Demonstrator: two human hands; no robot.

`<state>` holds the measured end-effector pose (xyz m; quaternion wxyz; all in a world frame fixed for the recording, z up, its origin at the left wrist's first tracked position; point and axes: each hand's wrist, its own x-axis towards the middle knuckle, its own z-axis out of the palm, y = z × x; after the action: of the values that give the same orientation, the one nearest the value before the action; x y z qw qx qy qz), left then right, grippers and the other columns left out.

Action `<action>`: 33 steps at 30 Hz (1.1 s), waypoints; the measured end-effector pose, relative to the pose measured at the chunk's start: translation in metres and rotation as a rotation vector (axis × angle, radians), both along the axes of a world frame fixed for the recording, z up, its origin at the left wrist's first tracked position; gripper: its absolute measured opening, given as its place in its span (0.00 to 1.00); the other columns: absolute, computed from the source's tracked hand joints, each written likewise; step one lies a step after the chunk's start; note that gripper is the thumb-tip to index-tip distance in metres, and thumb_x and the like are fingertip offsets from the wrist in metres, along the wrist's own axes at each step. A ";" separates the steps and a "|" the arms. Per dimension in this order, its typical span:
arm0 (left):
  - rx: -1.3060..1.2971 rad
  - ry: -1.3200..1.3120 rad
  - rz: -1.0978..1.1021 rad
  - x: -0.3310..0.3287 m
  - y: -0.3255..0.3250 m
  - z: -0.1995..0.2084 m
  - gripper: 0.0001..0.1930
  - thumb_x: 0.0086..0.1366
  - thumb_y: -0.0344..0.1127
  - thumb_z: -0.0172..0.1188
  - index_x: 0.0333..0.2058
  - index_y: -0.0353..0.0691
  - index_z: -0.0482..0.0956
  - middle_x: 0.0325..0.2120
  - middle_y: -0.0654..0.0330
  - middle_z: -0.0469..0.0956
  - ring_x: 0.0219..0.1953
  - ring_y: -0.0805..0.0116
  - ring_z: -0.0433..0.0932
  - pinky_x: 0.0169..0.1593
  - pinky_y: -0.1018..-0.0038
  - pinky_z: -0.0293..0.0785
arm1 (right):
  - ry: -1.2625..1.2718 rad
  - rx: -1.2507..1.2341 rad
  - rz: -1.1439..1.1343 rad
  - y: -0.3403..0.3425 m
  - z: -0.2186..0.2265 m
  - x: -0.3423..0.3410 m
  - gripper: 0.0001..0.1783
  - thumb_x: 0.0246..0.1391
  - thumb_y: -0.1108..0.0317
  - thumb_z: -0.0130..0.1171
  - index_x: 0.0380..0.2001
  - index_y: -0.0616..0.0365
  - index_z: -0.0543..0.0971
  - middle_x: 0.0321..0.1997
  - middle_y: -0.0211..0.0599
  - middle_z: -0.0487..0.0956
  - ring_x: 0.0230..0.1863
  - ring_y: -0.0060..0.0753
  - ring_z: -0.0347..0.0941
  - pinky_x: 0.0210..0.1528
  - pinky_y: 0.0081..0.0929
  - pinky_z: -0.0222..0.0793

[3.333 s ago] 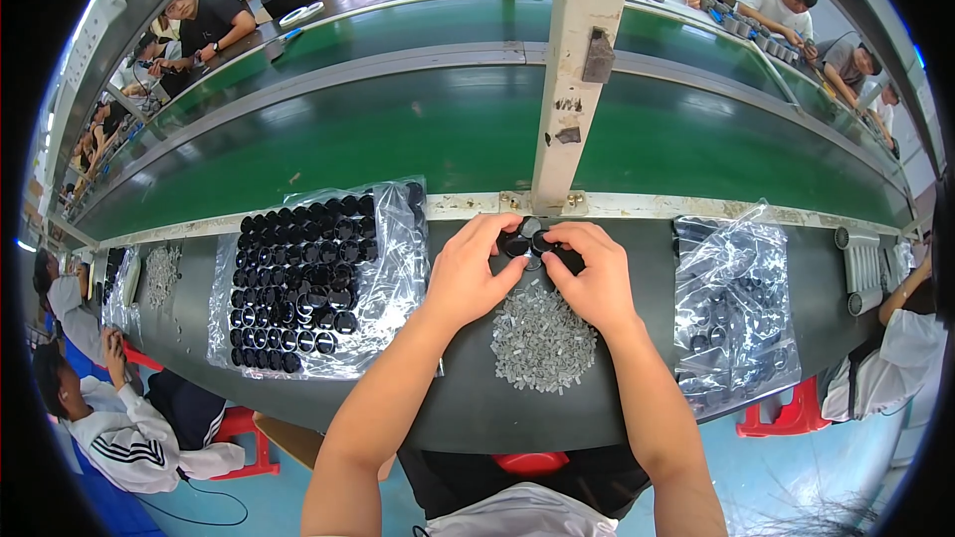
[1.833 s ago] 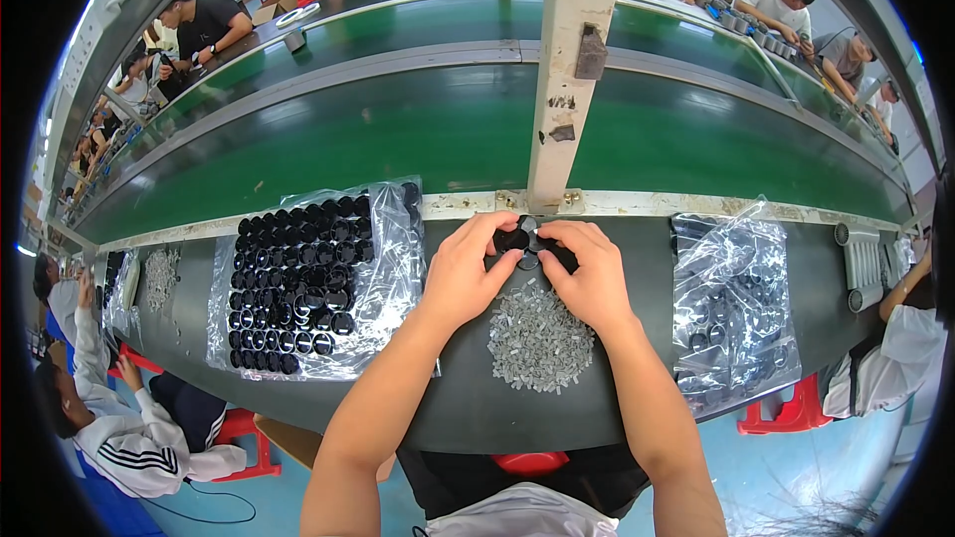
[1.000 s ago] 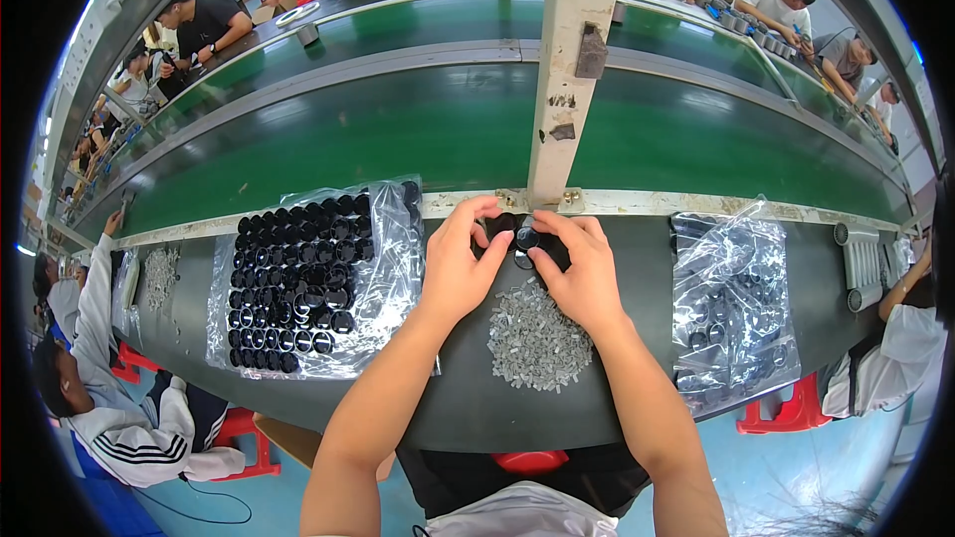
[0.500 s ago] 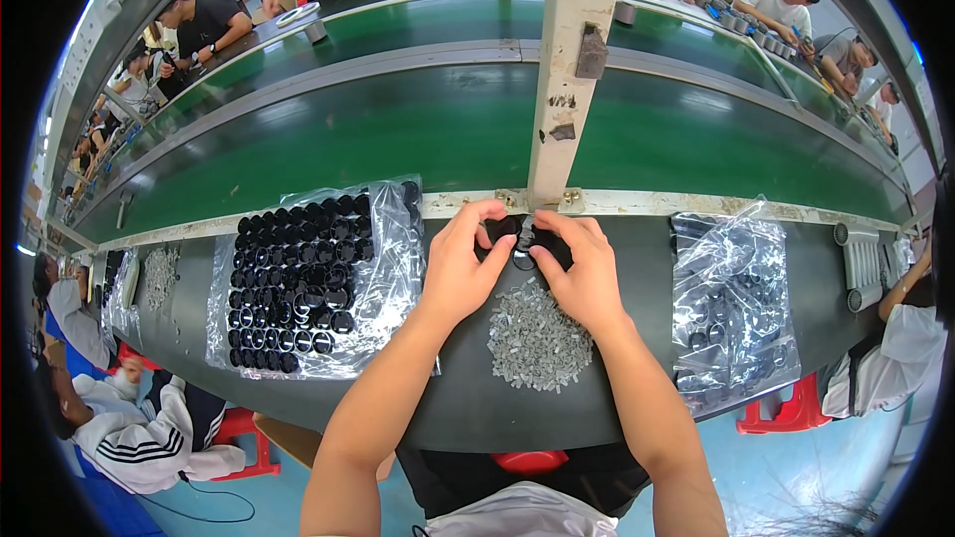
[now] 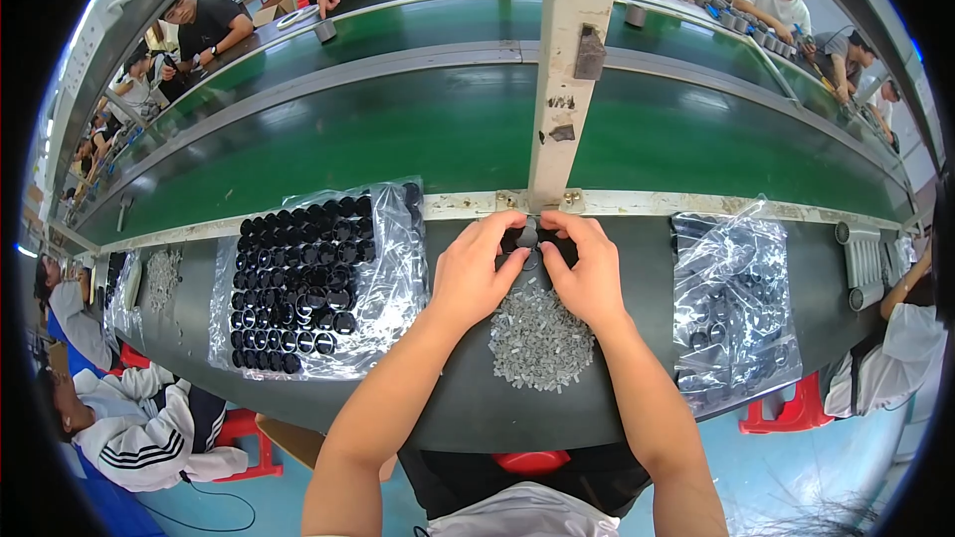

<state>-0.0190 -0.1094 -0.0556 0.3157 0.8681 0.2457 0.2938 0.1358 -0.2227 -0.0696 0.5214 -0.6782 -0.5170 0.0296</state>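
My left hand point(image 5: 476, 270) and my right hand point(image 5: 587, 271) meet at the far edge of the dark worktable, below the white post. Their fingers are curled and closed around black round caps point(image 5: 513, 239), which the fingertips partly cover. A greyish round face point(image 5: 529, 233) shows between the two hands; whether it is one of the caps, I cannot tell. Just nearer to me, a heap of small clear-grey pieces point(image 5: 542, 343) lies between my forearms. Rows of glossy black caps point(image 5: 293, 283) rest on a clear plastic bag point(image 5: 383, 323) left of my left arm.
Another clear bag point(image 5: 736, 308) with dark round parts lies to the right. Past the worktable's pale rail point(image 5: 657, 202) run green belts point(image 5: 398, 139), with the white post point(image 5: 567, 70) rising in front. Metal cups point(image 5: 325, 31) stand on the far belt. Co-workers sit at both sides.
My left fingers have shifted slightly right and down, closer to my right hand, and the parts between them have turned. Across the belts, a person's hand has reached a metal cup.
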 end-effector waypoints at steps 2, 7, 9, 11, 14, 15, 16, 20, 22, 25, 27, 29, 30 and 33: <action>-0.009 -0.004 0.000 -0.001 0.000 0.002 0.22 0.65 0.35 0.73 0.57 0.46 0.79 0.48 0.59 0.86 0.36 0.61 0.84 0.41 0.64 0.83 | -0.005 -0.004 -0.003 -0.001 0.000 0.001 0.24 0.55 0.79 0.68 0.57 0.58 0.83 0.49 0.39 0.88 0.49 0.40 0.83 0.56 0.36 0.79; -0.044 -0.115 -0.011 -0.004 0.006 -0.001 0.21 0.65 0.32 0.72 0.56 0.42 0.80 0.44 0.59 0.85 0.32 0.64 0.81 0.37 0.67 0.80 | 0.014 -0.055 0.024 -0.006 0.006 0.003 0.28 0.52 0.75 0.73 0.58 0.57 0.82 0.54 0.41 0.86 0.51 0.42 0.82 0.56 0.37 0.79; -0.093 -0.144 -0.009 -0.004 0.006 -0.001 0.21 0.65 0.30 0.71 0.56 0.40 0.80 0.42 0.59 0.84 0.31 0.66 0.80 0.36 0.68 0.79 | -0.028 -0.076 0.026 -0.007 0.006 0.004 0.30 0.51 0.73 0.74 0.59 0.57 0.81 0.56 0.42 0.85 0.54 0.43 0.81 0.58 0.38 0.78; -0.104 -0.139 -0.015 -0.003 0.007 -0.002 0.21 0.65 0.30 0.71 0.56 0.40 0.80 0.41 0.59 0.84 0.30 0.66 0.80 0.36 0.68 0.79 | -0.069 -0.098 0.029 -0.008 0.006 0.003 0.32 0.49 0.71 0.76 0.60 0.56 0.81 0.57 0.42 0.84 0.56 0.45 0.81 0.60 0.40 0.77; -0.098 -0.116 -0.025 -0.003 0.008 -0.005 0.21 0.64 0.28 0.71 0.56 0.39 0.80 0.45 0.59 0.85 0.30 0.68 0.79 0.35 0.69 0.79 | -0.146 -0.147 0.049 -0.008 0.009 0.001 0.37 0.47 0.68 0.78 0.62 0.55 0.79 0.59 0.43 0.83 0.61 0.49 0.77 0.65 0.43 0.73; -0.082 -0.099 -0.029 -0.004 0.008 -0.006 0.21 0.63 0.26 0.71 0.55 0.38 0.79 0.49 0.60 0.86 0.30 0.70 0.79 0.35 0.71 0.78 | -0.151 -0.160 0.050 -0.009 0.010 0.000 0.38 0.46 0.67 0.78 0.63 0.54 0.78 0.60 0.42 0.83 0.63 0.49 0.76 0.67 0.44 0.71; -0.082 -0.099 -0.028 -0.004 0.009 -0.007 0.21 0.63 0.26 0.71 0.55 0.38 0.79 0.49 0.60 0.86 0.30 0.70 0.79 0.35 0.71 0.78 | -0.155 -0.173 0.052 -0.009 0.010 -0.001 0.39 0.46 0.65 0.79 0.64 0.54 0.78 0.60 0.42 0.82 0.64 0.50 0.75 0.68 0.46 0.69; -0.068 -0.107 -0.038 -0.003 0.009 -0.008 0.21 0.63 0.26 0.71 0.55 0.38 0.80 0.48 0.60 0.86 0.30 0.71 0.79 0.34 0.72 0.78 | -0.159 -0.183 0.054 -0.009 0.009 -0.001 0.39 0.45 0.65 0.79 0.64 0.53 0.78 0.61 0.41 0.82 0.64 0.50 0.75 0.68 0.46 0.68; -0.067 -0.105 -0.037 -0.004 0.010 -0.008 0.21 0.63 0.26 0.71 0.55 0.38 0.80 0.48 0.60 0.86 0.30 0.71 0.78 0.34 0.73 0.78 | -0.167 -0.183 0.052 -0.008 0.008 -0.001 0.39 0.46 0.66 0.79 0.64 0.53 0.78 0.60 0.41 0.82 0.64 0.50 0.75 0.68 0.46 0.68; -0.060 -0.112 -0.038 -0.003 0.009 -0.008 0.21 0.63 0.26 0.71 0.55 0.38 0.80 0.48 0.60 0.86 0.30 0.71 0.78 0.34 0.73 0.78 | -0.173 -0.179 0.048 -0.009 0.006 0.000 0.39 0.46 0.66 0.78 0.64 0.53 0.78 0.60 0.41 0.82 0.64 0.50 0.75 0.67 0.46 0.69; -0.076 -0.117 -0.044 -0.003 0.009 -0.007 0.21 0.64 0.26 0.71 0.55 0.38 0.80 0.48 0.59 0.86 0.30 0.70 0.78 0.34 0.72 0.78 | -0.167 -0.180 0.052 -0.009 0.007 0.000 0.38 0.46 0.66 0.78 0.63 0.54 0.78 0.60 0.41 0.83 0.64 0.50 0.75 0.68 0.46 0.69; -0.070 -0.117 -0.041 -0.003 0.009 -0.007 0.20 0.64 0.26 0.71 0.55 0.37 0.79 0.48 0.59 0.86 0.30 0.70 0.79 0.34 0.72 0.78 | -0.161 -0.181 0.055 -0.009 0.008 0.000 0.38 0.46 0.66 0.78 0.63 0.54 0.78 0.60 0.42 0.83 0.64 0.50 0.75 0.68 0.45 0.69; -0.063 -0.116 -0.038 -0.004 0.010 -0.007 0.20 0.64 0.26 0.70 0.55 0.37 0.79 0.48 0.58 0.86 0.30 0.70 0.79 0.34 0.72 0.78 | -0.153 -0.170 0.054 -0.009 0.010 0.000 0.38 0.46 0.67 0.78 0.63 0.54 0.78 0.59 0.42 0.83 0.63 0.49 0.76 0.67 0.45 0.70; -0.077 -0.146 -0.006 -0.004 0.010 -0.007 0.19 0.64 0.24 0.68 0.54 0.36 0.79 0.48 0.58 0.86 0.31 0.70 0.79 0.34 0.72 0.78 | -0.120 -0.136 0.053 -0.009 0.009 0.001 0.36 0.46 0.70 0.77 0.62 0.55 0.79 0.58 0.43 0.83 0.60 0.48 0.78 0.64 0.43 0.74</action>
<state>-0.0230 -0.0997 -0.0626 0.3667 0.8323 0.2307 0.3458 0.1368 -0.2316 -0.0602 0.4413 -0.6986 -0.5619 0.0377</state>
